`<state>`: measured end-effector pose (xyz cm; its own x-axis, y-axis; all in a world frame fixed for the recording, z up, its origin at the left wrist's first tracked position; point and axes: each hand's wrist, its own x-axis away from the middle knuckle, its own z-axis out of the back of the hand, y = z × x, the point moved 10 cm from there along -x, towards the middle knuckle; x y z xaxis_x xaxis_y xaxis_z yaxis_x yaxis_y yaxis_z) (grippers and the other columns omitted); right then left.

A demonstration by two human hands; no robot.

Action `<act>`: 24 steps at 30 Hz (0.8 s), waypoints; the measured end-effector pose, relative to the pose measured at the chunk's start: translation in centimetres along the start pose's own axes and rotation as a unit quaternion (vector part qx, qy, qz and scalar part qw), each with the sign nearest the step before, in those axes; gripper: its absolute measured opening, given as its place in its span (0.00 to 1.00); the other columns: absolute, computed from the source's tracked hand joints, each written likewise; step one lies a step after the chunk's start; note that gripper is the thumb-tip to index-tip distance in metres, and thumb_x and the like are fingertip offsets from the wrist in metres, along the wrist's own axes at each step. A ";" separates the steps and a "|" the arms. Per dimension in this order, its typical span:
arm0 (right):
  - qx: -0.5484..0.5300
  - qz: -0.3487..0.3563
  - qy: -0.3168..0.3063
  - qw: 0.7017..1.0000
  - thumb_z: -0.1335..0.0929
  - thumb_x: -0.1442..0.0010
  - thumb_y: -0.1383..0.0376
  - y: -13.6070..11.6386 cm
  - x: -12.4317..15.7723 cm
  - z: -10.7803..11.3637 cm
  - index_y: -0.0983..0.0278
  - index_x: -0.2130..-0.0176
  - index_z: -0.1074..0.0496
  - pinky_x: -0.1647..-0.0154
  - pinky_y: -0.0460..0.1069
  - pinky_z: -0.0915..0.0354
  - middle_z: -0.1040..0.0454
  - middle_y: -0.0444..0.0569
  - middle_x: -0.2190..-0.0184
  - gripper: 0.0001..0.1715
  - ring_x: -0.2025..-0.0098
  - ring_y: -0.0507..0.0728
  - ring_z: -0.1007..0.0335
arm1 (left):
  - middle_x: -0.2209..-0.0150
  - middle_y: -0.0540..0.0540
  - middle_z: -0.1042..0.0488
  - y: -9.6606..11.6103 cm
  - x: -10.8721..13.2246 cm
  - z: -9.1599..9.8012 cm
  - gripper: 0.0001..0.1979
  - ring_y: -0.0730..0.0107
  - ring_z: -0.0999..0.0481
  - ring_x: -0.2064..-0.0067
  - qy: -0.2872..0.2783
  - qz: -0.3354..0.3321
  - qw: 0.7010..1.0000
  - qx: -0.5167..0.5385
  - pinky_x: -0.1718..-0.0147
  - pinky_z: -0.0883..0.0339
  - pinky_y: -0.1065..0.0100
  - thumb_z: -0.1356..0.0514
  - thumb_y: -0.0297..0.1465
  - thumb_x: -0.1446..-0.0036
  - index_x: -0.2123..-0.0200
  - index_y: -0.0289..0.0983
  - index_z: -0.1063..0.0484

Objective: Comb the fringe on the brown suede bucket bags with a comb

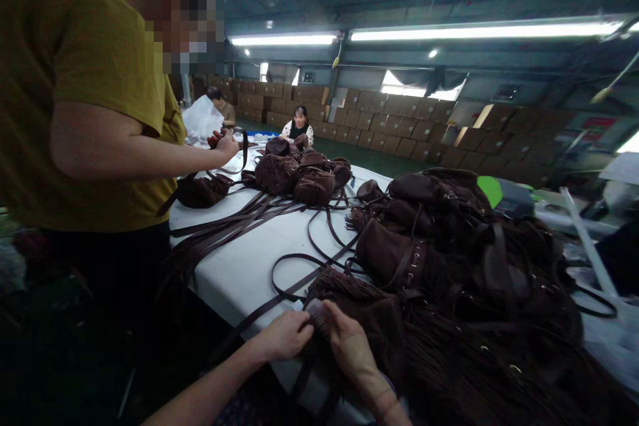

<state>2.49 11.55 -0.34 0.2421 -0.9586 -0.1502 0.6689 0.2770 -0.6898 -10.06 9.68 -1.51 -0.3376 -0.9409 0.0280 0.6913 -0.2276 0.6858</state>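
Note:
My left hand [283,337] and my right hand [349,346] meet at the near edge of the white table [249,266]. Between them they pinch a small dark comb-like piece [316,315] against the fringe of a brown suede bag [372,319]. The left hand's fingers are curled round the piece from the left. My right hand's thumb and fingers close over it from the right, wrist resting on the fringe. What exactly the piece is I cannot make out.
A large heap of brown fringed bags [464,246] fills the table's right side. Long brown straps [259,213] trail across the cloth. A person in a mustard shirt [80,93] stands at left handling a strap. Cardboard boxes [399,123] line the far wall.

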 end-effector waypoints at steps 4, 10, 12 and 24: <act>-0.070 0.030 -0.099 0.992 0.36 0.51 0.69 -1.5 1.4 -3.9 0.64 0.48 0.29 0.55 0.50 0.33 0.21 0.49 0.61 0.29 0.60 0.59 0.26 | 0.77 0.50 0.32 0.6 -0.9 1.2 0.12 0.70 0.34 0.72 0.040 -0.025 0.995 0.089 0.72 0.45 0.69 0.49 0.32 0.43 0.77 0.37 0.33; -0.349 -0.054 -0.184 0.917 0.31 0.50 0.60 -1.4 3.7 -6.2 0.67 0.57 0.25 0.61 0.50 0.33 0.23 0.47 0.66 0.21 0.62 0.59 0.29 | 0.70 0.51 0.32 -4.2 1.2 -0.1 0.09 0.74 0.34 0.73 0.123 0.045 0.860 0.494 0.73 0.41 0.71 0.47 0.35 0.47 0.64 0.37 0.34; -0.423 -0.073 -0.185 0.884 0.30 0.52 0.60 -1.1 3.9 -6.2 0.65 0.55 0.26 0.56 0.52 0.34 0.23 0.48 0.61 0.24 0.57 0.61 0.29 | 0.62 0.48 0.29 -4.1 2.0 -1.6 0.19 0.70 0.29 0.66 0.088 0.010 0.832 0.548 0.68 0.37 0.69 0.43 0.31 0.53 0.55 0.39 0.36; -0.324 -0.038 -0.125 0.937 0.34 0.52 0.35 -6.1 9.6 -5.2 0.61 0.69 0.24 0.67 0.52 0.31 0.24 0.49 0.73 0.33 0.68 0.61 0.27 | 0.68 0.45 0.27 -2.3 -3.5 -4.4 0.14 0.66 0.28 0.66 0.193 0.017 0.978 -0.074 0.66 0.37 0.67 0.55 0.31 0.35 0.70 0.39 0.34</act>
<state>-2.92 0.27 -1.25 0.4218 -0.9061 0.0320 0.1444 0.0323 -0.9890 -7.71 12.37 -6.41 -0.0673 -0.9666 -0.2472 0.7918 -0.2025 0.5762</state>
